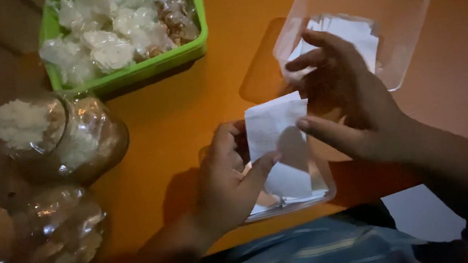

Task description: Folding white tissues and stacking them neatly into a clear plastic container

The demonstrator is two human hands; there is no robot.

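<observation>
1. The clear square plastic tub [403,0], just right of the green plastic tray [136,72], could be knocked by the right hand [351,104], which is spread and gripping nothing.
2. The thin white paper sheet [273,129] (creased, limp), farther from the tray, could tear; the left hand [228,180] pinches its lower edge.

left hand [229,177] curled, thumb out; right hand [345,98] spread, fingers loosely bent.
</observation>
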